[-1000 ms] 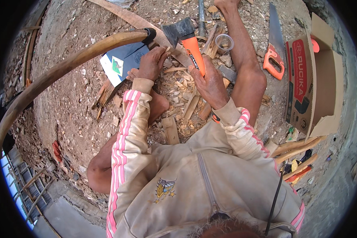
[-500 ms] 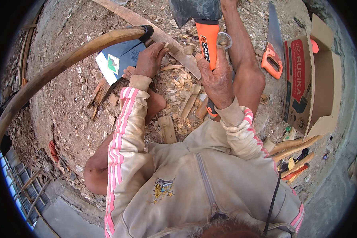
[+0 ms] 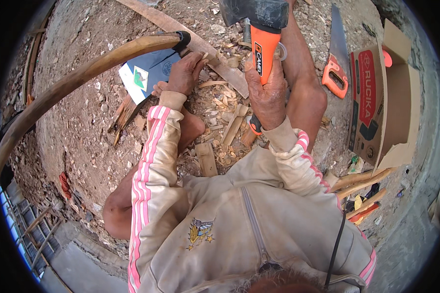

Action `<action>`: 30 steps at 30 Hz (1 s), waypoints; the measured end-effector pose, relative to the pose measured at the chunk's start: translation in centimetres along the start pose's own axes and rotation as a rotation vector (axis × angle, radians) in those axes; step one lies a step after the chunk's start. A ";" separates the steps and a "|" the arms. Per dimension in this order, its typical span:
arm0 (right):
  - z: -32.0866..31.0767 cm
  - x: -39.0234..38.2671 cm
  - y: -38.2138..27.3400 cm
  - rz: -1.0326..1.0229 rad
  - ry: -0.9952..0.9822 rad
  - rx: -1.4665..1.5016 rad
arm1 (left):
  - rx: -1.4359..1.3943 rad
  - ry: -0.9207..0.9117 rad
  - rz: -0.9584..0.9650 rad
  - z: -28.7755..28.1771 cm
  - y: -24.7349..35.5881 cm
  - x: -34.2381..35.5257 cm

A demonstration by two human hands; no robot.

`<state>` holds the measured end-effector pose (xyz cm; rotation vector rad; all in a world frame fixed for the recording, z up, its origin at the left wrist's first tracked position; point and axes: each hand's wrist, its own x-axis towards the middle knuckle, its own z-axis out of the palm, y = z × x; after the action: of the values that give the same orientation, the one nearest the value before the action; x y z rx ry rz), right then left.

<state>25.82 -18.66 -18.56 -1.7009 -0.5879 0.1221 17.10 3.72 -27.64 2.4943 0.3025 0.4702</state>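
Observation:
My right hand point(image 3: 268, 97) grips the orange handle of a hatchet point(image 3: 264, 56), its heavy black head raised at the top of the view. A hoe lies at the left, with a long curved wooden handle point(image 3: 83, 73) and a dark blade point(image 3: 154, 68) bearing a sticker. My left hand point(image 3: 183, 73) is closed beside the hoe's collar, pinching a small pale piece of wood point(image 3: 210, 57). Its fingertips are partly hidden. Wood chips point(image 3: 225, 105) and short offcuts lie on the ground between my legs.
A handsaw point(image 3: 335, 63) with an orange handle lies at the right, beside an open cardboard box point(image 3: 369, 102). A long plank point(image 3: 156, 19) stretches across the far ground. Wooden sticks point(image 3: 364, 180) lie below the box. My bare legs flank the chips.
My right hand has shifted the hatchet slightly to the right, and its head has turned a little. The left hand and the hoe have stayed almost still.

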 end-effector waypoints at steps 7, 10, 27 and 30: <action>0.8 -2.8 3.8 0.192 -0.296 -0.166 | 0.046 -0.027 -0.031 -0.5 0.3 -1.1; 0.3 -0.9 0.0 0.106 -0.196 -0.124 | 0.062 -0.014 -0.028 -0.4 0.4 0.0; 1.3 -2.2 4.2 0.152 -0.212 -0.199 | 0.013 0.001 0.000 0.0 -0.4 0.0; 1.8 -3.0 8.0 0.264 -0.307 -0.352 | 0.039 0.008 0.011 -0.2 -0.6 0.2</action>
<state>24.99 -19.26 -27.24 -2.1183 -0.6339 0.5001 17.09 4.38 -27.74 2.5332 0.3043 0.4828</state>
